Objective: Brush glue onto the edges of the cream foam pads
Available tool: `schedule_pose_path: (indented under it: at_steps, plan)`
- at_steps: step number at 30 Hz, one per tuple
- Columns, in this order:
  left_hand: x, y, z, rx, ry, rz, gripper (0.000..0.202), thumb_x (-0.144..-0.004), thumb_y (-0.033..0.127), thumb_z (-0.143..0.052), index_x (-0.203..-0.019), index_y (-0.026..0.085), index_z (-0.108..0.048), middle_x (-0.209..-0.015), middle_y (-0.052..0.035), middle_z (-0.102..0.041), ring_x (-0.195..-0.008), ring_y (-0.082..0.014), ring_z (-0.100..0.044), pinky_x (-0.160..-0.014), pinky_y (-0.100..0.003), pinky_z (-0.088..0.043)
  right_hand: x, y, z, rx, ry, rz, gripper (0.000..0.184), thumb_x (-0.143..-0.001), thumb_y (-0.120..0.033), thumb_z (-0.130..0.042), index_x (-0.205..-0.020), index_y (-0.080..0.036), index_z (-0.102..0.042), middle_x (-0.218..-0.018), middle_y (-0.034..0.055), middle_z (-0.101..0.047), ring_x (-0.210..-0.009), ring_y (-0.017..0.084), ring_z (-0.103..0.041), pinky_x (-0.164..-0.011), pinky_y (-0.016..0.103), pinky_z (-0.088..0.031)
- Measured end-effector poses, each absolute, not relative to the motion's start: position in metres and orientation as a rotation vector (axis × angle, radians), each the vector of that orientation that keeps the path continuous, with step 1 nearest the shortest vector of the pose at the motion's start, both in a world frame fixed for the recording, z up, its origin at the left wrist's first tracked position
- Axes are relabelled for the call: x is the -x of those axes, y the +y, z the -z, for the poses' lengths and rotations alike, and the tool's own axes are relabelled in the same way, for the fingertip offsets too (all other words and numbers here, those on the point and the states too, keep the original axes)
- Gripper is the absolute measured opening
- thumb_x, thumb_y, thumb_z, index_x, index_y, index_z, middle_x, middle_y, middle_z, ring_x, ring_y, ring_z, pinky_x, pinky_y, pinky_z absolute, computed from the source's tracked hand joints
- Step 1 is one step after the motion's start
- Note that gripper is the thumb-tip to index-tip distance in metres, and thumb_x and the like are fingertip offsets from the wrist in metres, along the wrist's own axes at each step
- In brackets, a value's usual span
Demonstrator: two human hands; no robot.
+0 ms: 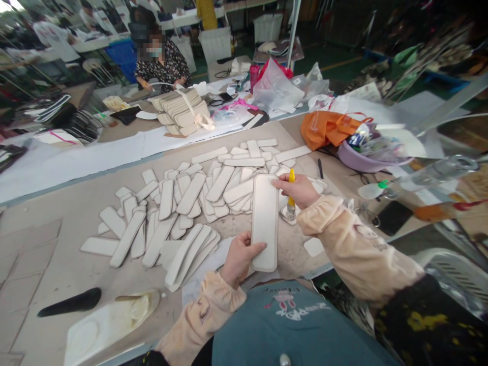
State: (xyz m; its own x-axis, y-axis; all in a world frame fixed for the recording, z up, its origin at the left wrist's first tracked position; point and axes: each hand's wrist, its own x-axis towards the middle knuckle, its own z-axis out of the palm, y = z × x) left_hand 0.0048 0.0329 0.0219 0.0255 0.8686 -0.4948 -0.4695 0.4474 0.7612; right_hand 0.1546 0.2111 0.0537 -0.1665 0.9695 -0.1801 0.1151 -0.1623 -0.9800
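A long white panel (265,223) with rounded corners and a stitched-looking border is held upright in front of me. My left hand (241,256) grips its lower left edge, thumb across the front. My right hand (299,189) pinches the upper right edge and also holds a yellow-handled brush (292,178), its pale end pointing down. Behind the panel, a loose heap of similar white strips (194,190) spreads over the table. Several curved strips (192,254) lie stacked left of my left hand.
At front left lie a cut-open white plastic container (99,325) with residue and a black tapered object (70,302). An orange bag (328,129), a lilac basin (366,160) and a dark phone-like slab (392,216) are on the right. A masked person (162,63) works across the table.
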Motion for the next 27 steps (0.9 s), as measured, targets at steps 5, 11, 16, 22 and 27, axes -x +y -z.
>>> schedule_pose_path:
  at_steps: [5, 11, 16, 22, 27]
  plan:
    - [-0.007, 0.029, -0.021, -0.448, 1.103, -1.091, 0.043, -0.06, 0.027, -0.078, -0.097, 0.011, -0.061, -0.082, -0.0074, -0.068, -0.067, -0.018, -0.063, -0.064, -0.031, -0.051, -0.153, 0.209, -0.052, 1.338, -1.317, -1.437, 0.032, -0.055, -0.04, -0.074, -0.063, -0.017, -0.054, -0.058, -0.0048, -0.047, -0.053, 0.007, -0.041, -0.048, 0.02, -0.039]
    - [-0.008, 0.026, -0.025, -0.44, 1.085, -1.067, 0.045, -0.061, 0.028, -0.077, -0.1, 0.013, -0.06, -0.089, -0.008, -0.069, -0.073, -0.02, -0.064, -0.067, -0.032, -0.051, -0.151, 0.205, -0.054, 1.346, -1.336, -1.417, 0.03, -0.056, -0.04, -0.073, -0.064, -0.016, -0.057, -0.059, -0.0039, -0.049, -0.055, 0.008, -0.044, -0.049, 0.02, -0.038]
    - [-0.008, 0.024, -0.025, -0.42, 1.042, -1.054, 0.047, -0.062, 0.029, -0.076, -0.104, 0.013, -0.059, -0.092, -0.0092, -0.069, -0.074, -0.0195, -0.064, -0.067, -0.031, -0.051, -0.152, 0.205, -0.053, 1.341, -1.382, -1.385, 0.029, -0.057, -0.041, -0.071, -0.064, -0.016, -0.057, -0.059, -0.0034, -0.05, -0.055, 0.008, -0.045, -0.049, 0.02, -0.04]
    - [-0.013, 0.017, -0.023, -0.408, 0.997, -1.029, 0.048, -0.063, 0.03, -0.076, -0.104, 0.013, -0.059, -0.095, -0.0093, -0.068, -0.076, -0.0187, -0.063, -0.066, -0.028, -0.049, -0.153, 0.209, -0.056, 1.347, -1.315, -1.392, 0.032, -0.056, -0.042, -0.072, -0.064, -0.017, -0.054, -0.056, -0.0053, -0.045, -0.051, 0.007, -0.04, -0.047, 0.02, -0.04]
    - [-0.012, 0.015, -0.022, -0.426, 1.008, -0.954, 0.043, -0.066, 0.036, -0.074, -0.099, 0.011, -0.06, -0.083, -0.0093, -0.069, -0.071, -0.0197, -0.064, -0.063, -0.028, -0.049, -0.157, 0.211, -0.053, 1.378, -1.353, -1.358, 0.032, -0.057, -0.042, -0.073, -0.062, -0.016, -0.054, -0.056, -0.0051, -0.045, -0.051, 0.007, -0.041, -0.046, 0.02, -0.04]
